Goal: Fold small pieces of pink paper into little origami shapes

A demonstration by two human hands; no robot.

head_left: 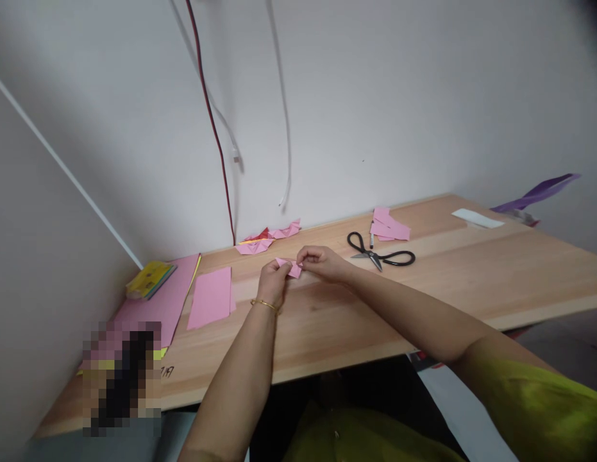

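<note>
Between my two hands is a small folded piece of pink paper (pixel 294 270), held just above or on the wooden table. My left hand (pixel 273 280), with a gold bracelet at the wrist, pinches its left side between thumb and fingers. At its right edge, my right hand (pixel 322 262) has thumb and forefinger pressed together on the paper. Behind my hands, several folded pink paper pieces (pixel 256 246) lie against the wall, with a bit of red and yellow among them. Pink paper sheets (pixel 210 299) lie flat to the left of my left hand.
Black-handled scissors (pixel 372 255) lie spread to the right, near a pen (pixel 372 239) and pink paper scraps (pixel 390 228). A white strip (pixel 478 219) is farther right. Large pink sheets (pixel 176 301) and a yellow packet (pixel 151 280) lie left. Cables (pixel 216 128) hang on the wall.
</note>
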